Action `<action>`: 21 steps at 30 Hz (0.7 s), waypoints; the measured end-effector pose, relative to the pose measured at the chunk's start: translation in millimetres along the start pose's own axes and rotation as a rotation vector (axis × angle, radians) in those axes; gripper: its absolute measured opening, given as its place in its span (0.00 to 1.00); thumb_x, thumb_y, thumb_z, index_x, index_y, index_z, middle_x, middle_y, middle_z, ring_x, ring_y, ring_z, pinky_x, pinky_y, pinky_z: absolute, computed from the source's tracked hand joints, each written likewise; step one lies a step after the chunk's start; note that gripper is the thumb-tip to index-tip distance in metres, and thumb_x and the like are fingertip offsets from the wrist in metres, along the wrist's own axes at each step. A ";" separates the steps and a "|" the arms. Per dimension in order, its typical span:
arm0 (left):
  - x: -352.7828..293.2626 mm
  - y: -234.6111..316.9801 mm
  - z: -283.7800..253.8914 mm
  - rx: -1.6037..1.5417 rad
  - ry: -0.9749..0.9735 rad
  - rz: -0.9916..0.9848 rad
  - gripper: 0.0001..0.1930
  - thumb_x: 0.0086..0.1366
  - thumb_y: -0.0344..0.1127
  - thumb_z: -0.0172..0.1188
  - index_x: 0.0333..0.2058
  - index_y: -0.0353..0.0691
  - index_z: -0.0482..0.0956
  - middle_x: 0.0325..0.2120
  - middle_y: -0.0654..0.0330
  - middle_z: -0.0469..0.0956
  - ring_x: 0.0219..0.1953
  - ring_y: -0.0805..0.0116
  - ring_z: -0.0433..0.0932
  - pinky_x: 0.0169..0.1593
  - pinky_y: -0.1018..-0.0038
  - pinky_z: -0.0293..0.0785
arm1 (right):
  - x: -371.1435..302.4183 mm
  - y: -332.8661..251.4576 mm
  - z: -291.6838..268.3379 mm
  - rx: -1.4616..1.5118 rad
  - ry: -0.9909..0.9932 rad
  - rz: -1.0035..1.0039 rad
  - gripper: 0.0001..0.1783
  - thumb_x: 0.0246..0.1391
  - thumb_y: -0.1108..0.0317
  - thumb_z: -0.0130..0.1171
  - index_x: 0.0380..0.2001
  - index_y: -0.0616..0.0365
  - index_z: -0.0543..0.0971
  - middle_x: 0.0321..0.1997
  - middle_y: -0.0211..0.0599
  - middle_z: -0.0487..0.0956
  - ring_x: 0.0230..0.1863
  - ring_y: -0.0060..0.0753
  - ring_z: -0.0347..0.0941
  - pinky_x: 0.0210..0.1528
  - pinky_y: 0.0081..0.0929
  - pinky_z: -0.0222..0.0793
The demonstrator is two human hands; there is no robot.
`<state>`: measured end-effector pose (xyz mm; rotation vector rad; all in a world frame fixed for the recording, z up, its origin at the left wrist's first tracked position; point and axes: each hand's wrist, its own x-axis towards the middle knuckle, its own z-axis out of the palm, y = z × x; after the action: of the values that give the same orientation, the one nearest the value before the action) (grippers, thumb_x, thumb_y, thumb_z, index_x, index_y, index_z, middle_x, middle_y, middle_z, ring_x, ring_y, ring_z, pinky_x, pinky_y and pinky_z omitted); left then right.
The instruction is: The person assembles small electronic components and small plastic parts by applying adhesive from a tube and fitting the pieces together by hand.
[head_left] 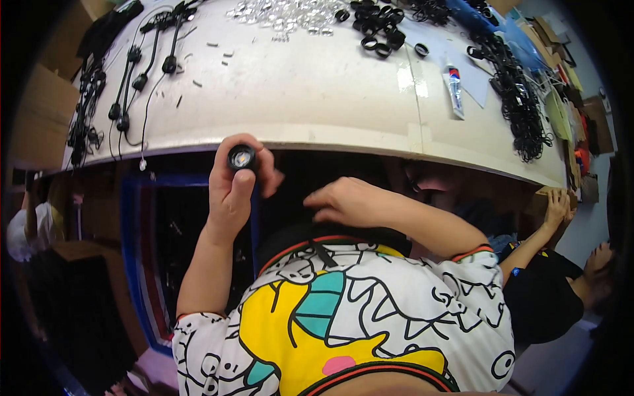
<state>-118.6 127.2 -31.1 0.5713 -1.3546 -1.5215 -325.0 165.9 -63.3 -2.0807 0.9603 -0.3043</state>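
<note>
My left hand (231,188) is closed round a small black lamp housing (242,157), just off the near edge of the table. Its open round end faces up and shows a pale LED with a yellowish centre. The thumb presses on the near side of the rim. My right hand (347,201) hovers over my lap, to the right of the lamp housing and apart from it. Its fingers point left, slightly bent and parted, and I see nothing between them.
On the white table (290,99) lie clear lenses (284,16), black rings (380,30), a glue tube (454,91) and black cabled lamps (139,81). Bundled black cables (518,109) line the right side. A blue-framed crate (132,264) stands below left. Another person's hand (558,206) is at the right.
</note>
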 end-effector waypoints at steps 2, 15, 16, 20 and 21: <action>-1.0 -1.6 -9.6 -0.005 0.019 -0.004 0.25 0.56 0.55 0.52 0.41 0.41 0.62 0.21 0.65 0.63 0.15 0.81 0.55 0.22 0.84 0.54 | -7.0 -48.6 -58.5 0.209 -0.205 0.143 0.12 0.46 0.67 0.57 0.36 0.61 0.76 0.34 0.42 0.77 0.32 0.33 0.75 0.36 0.24 0.70; 13.5 2.9 -8.4 -0.096 -0.059 -0.049 0.25 0.61 0.46 0.49 0.51 0.33 0.61 0.23 0.66 0.67 0.23 0.82 0.58 0.26 0.88 0.53 | 112.3 62.4 -180.1 -0.770 0.659 0.416 0.19 0.49 0.51 0.50 0.32 0.55 0.78 0.35 0.37 0.75 0.40 0.39 0.71 0.42 0.31 0.66; 11.7 2.2 -10.3 -0.087 -0.064 -0.028 0.25 0.60 0.45 0.50 0.51 0.34 0.62 0.22 0.66 0.67 0.22 0.82 0.59 0.25 0.87 0.53 | 112.3 54.9 -180.5 -0.749 0.642 0.375 0.16 0.49 0.54 0.52 0.32 0.55 0.78 0.33 0.37 0.76 0.38 0.36 0.72 0.41 0.28 0.67; 13.4 -9.5 -7.9 -0.139 -0.073 -0.122 0.19 0.58 0.37 0.53 0.46 0.34 0.67 0.19 0.67 0.67 0.20 0.83 0.61 0.25 0.87 0.57 | 89.7 30.5 -168.3 -0.669 0.596 0.420 0.14 0.47 0.57 0.52 0.26 0.56 0.80 0.29 0.41 0.79 0.34 0.38 0.74 0.38 0.31 0.68; 13.8 -12.3 -7.7 -0.138 -0.075 -0.158 0.16 0.57 0.37 0.55 0.42 0.35 0.70 0.20 0.66 0.69 0.21 0.82 0.63 0.26 0.88 0.59 | 82.7 33.9 -165.6 -0.503 0.632 0.202 0.15 0.49 0.57 0.50 0.25 0.58 0.79 0.25 0.40 0.77 0.27 0.32 0.72 0.30 0.27 0.66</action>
<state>-122.1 110.2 -41.1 0.5502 -1.2731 -1.7651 -370.1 -1.7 9.1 -2.3497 1.7580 -0.6963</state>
